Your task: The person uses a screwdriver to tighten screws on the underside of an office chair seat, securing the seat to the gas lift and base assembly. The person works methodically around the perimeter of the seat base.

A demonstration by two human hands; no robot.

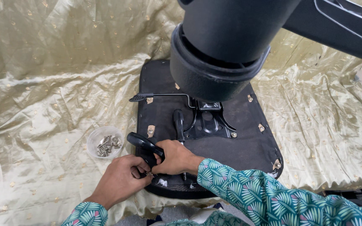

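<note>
Gold-green cloth (51, 75) spread wide, crumpled, running off every edge of the view. Upside-down black seat pan (248, 146) flat on it, near edge partly covered by hands and patterned sleeves. Big black chair part (218, 46) looming close at top, blurred, cut off by the frame, hiding the seat's far edge. Metal tilt plate (208, 121) bolted mid-seat, upper part hidden under that black part; thin lever rod (164, 96) sticking out leftward, paddle tip at left. Black armrest bracket (144, 143) at seat's near-left corner, long axis slanting from upper left down to lower right, lower end buried between both hands. Right hand (177, 158) clenched over the bracket's lower end. Left hand (120, 179) pinching something small at the bracket's foot, too tiny to identify, fingertips touching the right hand. Clear plastic cup (104, 142) of screws just left of seat.
</note>
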